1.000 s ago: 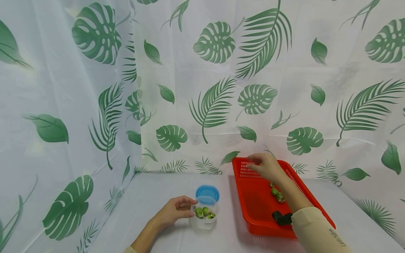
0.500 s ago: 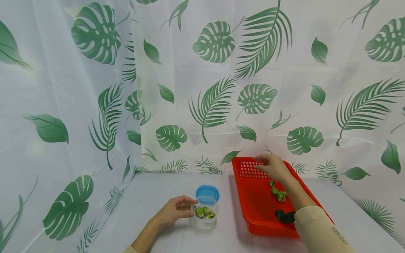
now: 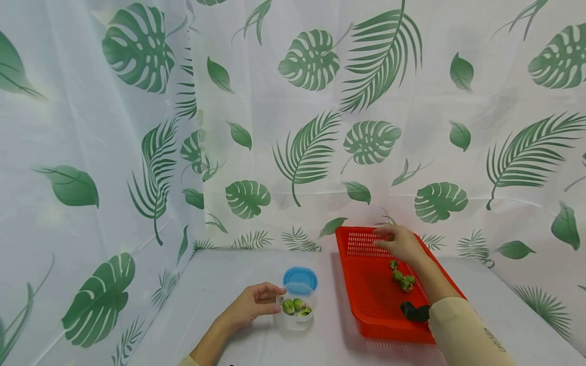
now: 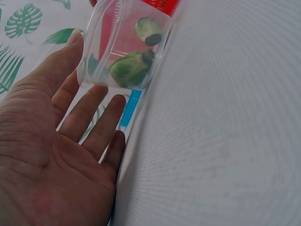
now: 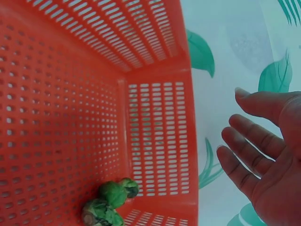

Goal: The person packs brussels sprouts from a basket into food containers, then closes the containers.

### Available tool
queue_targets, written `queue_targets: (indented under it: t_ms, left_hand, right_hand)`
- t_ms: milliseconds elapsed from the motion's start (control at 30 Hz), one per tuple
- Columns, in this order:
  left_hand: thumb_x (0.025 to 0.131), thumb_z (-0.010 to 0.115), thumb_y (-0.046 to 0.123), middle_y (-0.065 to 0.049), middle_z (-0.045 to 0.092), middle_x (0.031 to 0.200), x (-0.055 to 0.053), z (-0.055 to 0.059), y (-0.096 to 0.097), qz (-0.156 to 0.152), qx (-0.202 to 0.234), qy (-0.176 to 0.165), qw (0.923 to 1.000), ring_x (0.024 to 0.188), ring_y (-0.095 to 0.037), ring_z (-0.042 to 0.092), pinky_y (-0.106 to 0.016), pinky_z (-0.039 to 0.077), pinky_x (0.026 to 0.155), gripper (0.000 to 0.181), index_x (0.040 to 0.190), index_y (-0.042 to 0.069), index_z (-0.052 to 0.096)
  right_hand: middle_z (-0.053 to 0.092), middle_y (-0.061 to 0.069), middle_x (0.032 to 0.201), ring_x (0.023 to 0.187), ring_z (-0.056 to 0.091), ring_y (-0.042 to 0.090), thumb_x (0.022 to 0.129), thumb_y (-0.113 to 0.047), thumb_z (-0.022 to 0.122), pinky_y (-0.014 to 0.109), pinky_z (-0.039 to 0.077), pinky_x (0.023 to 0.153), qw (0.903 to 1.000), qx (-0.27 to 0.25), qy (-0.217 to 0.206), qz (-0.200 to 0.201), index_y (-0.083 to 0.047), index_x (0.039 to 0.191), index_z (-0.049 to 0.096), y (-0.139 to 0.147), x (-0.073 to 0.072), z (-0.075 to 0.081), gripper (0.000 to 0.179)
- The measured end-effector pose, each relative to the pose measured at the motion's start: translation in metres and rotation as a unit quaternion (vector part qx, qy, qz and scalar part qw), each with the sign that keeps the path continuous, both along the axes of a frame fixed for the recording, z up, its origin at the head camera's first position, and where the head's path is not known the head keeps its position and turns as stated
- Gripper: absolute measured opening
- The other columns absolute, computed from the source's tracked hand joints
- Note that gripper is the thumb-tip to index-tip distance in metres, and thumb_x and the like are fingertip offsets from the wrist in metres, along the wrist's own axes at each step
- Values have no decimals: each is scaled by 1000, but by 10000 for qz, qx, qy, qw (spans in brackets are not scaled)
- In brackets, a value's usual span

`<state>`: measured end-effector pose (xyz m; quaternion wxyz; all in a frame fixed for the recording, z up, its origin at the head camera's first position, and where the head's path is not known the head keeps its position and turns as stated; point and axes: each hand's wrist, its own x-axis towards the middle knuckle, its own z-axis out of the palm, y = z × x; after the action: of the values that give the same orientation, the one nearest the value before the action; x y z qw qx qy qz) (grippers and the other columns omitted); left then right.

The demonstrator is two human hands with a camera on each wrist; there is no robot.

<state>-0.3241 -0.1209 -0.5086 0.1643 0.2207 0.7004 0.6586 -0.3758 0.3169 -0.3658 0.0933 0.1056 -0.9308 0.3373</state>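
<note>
My left hand (image 3: 253,305) rests against the side of a small clear plastic container (image 3: 295,322), its thumb and fingertips at the wall and the fingers loosely extended. Inside lie several Brussels sprouts (image 3: 298,305); two show through the wall in the left wrist view, one a pale cut end (image 4: 149,31). My right hand (image 3: 399,244) hovers over the far end of a red plastic basket (image 3: 357,305), holding nothing, its fingers relaxed and apart. On the basket's floor a few Brussels sprouts (image 5: 113,194) lie clustered by the right wall.
Behind the clear container lies a blue lid (image 3: 299,278). A black device (image 3: 414,311) sits at the right sleeve's cuff, over the basket's near end. A leaf-printed sheet (image 3: 311,152) hangs behind the white table (image 3: 247,264).
My right hand has shifted slightly right and down over the basket, showing more of the sprouts there. The left hand and the clear container have stayed in place.
</note>
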Motion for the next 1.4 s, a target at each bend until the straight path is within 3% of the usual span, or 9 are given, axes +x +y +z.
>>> queue_targets:
  t_ms: [500,767,1133,1400]
  left_hand:
    - [93,80,21,-16,65,143,-1,-1,0,-28,17,-2,10000,138,-33,58,-38,57,104,48,135,5,64]
    - [92,81,22,-16,65,142,-1,0,0,-18,29,-13,10000,137,-32,58,-37,57,103,49,134,4,64]
    - [93,81,21,-16,65,142,-1,0,-1,-36,23,-3,10000,138,-33,58,-37,57,104,47,134,4,64]
    - [93,80,20,-16,65,143,0,1,0,-22,1,21,10000,137,-34,58,-38,57,103,46,134,5,64]
  right_hand:
    - [66,30,129,106,63,37,98,-16,72,44,62,84,10000,42,-77,-19,5,133,65,15,-3,-14,41]
    - [62,32,136,116,61,44,98,-16,73,49,62,91,9982,12,-568,-206,5,138,61,23,-7,-20,47]
    - [66,32,127,102,67,37,95,-12,75,48,64,84,9961,198,-823,-227,8,135,63,29,-8,-30,46]
    - [66,33,126,102,68,39,95,-7,74,53,62,90,9937,213,-1081,-219,9,135,61,31,-6,-32,46]
